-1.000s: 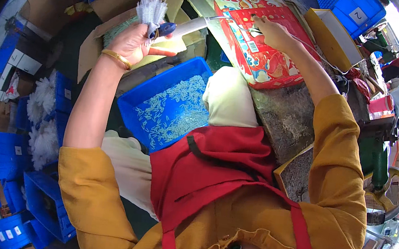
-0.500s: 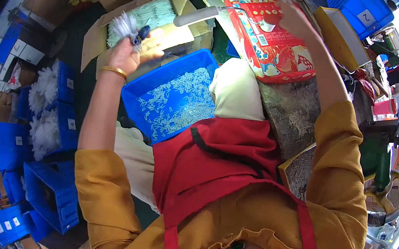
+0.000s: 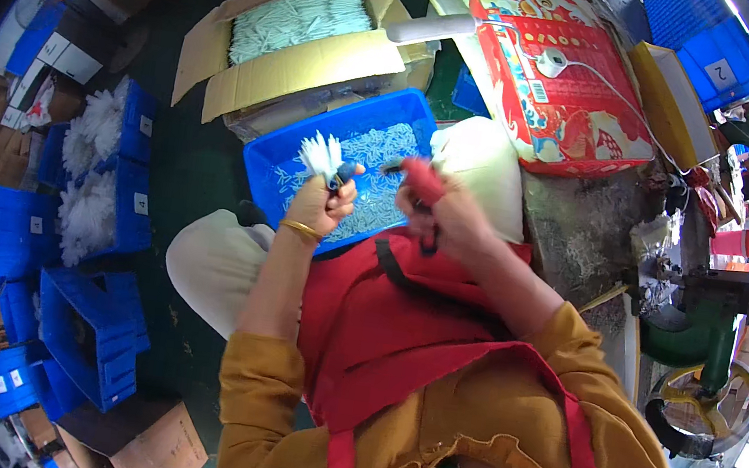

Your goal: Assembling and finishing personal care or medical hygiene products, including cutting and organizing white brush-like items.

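My left hand (image 3: 324, 204) is closed around a bundle of slim white pieces (image 3: 317, 156), their tips fanning upward. A small dark blue object (image 3: 345, 172) sits beside the bundle at my fingers; I cannot make out its kind. My right hand (image 3: 452, 214), smeared a little by motion, grips a red-handled hand tool (image 3: 422, 180) with a metal tip pointing toward the bundle. Tool and bundle are apart. Both hands are over the near part of a blue bin (image 3: 260, 156), where many short white pieces (image 3: 383, 146) lie scattered.
Beyond the bin, an open cardboard box (image 3: 266, 90) holds many long white pieces. A grey lamp arm (image 3: 432, 29) reaches over from a red patterned box (image 3: 585, 120), on which a white corded device (image 3: 552, 63) lies. Blue crates (image 3: 12, 227) stand left; a green machine (image 3: 694, 334) stands right.
My right hand has come down from the red box to the bin, bringing the red-handled tool. My left hand has moved from beside the cardboard box down over the bin, still holding its bundle.
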`<state>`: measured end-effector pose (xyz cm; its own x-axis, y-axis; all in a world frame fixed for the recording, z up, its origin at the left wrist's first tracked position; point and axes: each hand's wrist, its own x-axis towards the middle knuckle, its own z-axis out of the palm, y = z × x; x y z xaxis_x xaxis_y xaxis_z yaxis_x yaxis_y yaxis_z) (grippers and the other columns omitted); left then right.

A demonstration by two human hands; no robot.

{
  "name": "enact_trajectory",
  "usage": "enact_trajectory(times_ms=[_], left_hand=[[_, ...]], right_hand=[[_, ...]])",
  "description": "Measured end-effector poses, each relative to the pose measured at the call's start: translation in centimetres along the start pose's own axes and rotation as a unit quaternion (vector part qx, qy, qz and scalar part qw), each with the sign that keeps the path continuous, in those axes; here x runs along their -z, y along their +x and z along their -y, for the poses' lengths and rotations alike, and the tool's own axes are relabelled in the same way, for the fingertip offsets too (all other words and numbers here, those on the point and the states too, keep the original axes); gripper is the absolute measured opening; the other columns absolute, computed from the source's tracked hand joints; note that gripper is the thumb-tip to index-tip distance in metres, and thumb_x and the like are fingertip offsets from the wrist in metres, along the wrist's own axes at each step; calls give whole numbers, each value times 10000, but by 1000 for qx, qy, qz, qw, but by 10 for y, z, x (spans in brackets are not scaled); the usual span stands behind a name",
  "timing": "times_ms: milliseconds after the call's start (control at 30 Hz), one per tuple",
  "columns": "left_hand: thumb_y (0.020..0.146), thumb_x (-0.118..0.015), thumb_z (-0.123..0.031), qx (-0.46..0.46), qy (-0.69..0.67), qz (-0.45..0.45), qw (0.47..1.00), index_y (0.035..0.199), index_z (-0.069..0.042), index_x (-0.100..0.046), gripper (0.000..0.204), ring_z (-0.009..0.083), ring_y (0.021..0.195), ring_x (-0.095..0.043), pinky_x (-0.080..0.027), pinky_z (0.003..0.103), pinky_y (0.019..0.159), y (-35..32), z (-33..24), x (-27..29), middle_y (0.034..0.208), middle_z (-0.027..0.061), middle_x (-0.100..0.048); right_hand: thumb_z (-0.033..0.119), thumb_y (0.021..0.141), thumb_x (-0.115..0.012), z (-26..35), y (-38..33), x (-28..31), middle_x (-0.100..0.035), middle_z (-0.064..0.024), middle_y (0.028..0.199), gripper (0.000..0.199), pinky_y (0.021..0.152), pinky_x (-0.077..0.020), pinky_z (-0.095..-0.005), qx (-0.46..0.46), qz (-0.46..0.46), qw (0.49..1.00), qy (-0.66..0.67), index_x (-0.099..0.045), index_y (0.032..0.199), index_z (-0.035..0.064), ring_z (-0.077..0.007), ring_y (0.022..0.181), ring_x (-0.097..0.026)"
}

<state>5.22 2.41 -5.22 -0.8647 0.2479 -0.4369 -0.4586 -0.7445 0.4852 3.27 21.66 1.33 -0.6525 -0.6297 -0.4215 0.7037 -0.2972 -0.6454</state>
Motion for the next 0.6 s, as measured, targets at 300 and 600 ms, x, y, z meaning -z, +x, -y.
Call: enact_trajectory(times_ms=[300,600], left_hand=[[809,-349,-120,46,38,-39,997,897,23,-490,219,42,365,-258,-215,168,330,7,-5,17,511,25,-413],[783,-407,-99,62,64,10,996,737,-54,-469,89,37,364,-271,-186,169,310,18,-13,1,497,1,-381]], right_hand=[[181,780,-491,-43,43,-7,-391,30,510,123,343,-185,-213,8,-124,992,23,-469,681,110,-56,362,-257],[255,696,-607,-10,90,8,-435,39,528,179,383,-236,-177,110,-59,961,-246,-541,706,89,-31,422,-338]])
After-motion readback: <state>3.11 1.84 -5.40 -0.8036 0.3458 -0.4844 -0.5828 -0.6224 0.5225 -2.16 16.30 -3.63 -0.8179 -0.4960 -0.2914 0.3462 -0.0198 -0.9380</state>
